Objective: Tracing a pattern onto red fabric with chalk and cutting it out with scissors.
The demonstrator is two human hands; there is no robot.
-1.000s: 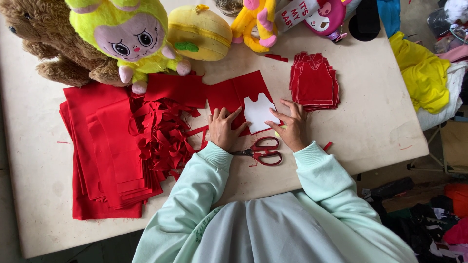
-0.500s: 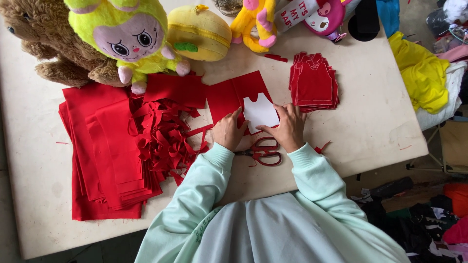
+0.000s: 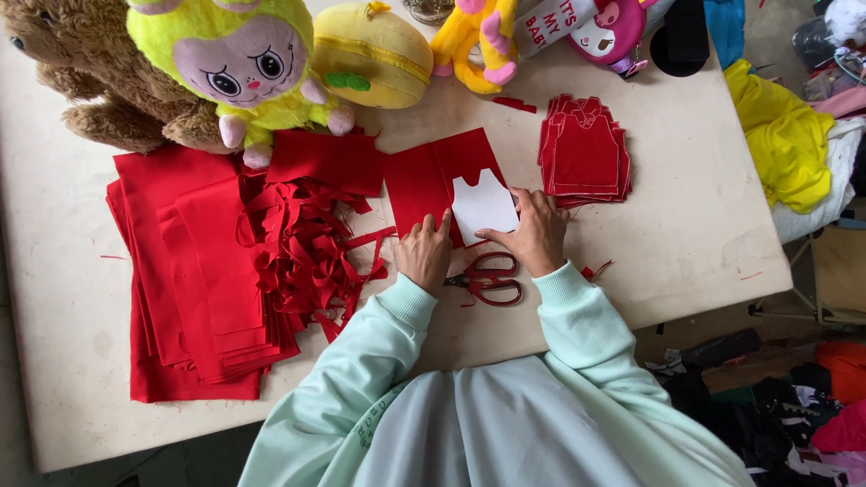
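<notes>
Both hands pinning a white vest-shaped template onto red felt

Template [image 3: 484, 206] lies flat on the red felt piece [image 3: 424, 185], long axis running away from the body. Right hand [image 3: 539, 233] is on its right edge, left hand [image 3: 426, 252] just left of it on felt; fingers of both flat, slightly apart, clamped on nothing. Red-handled scissors [image 3: 490, 278] lie on the surface [image 3: 686, 225] between the wrists

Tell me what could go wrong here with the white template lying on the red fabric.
The white template is pinned only by the right hand and the left hand; it could slip on the red fabric piece and spoil the outline. The scissors lie close beneath both wrists, so a sleeve might catch them. Loose red scraps nearby could creep under the piece.
</notes>
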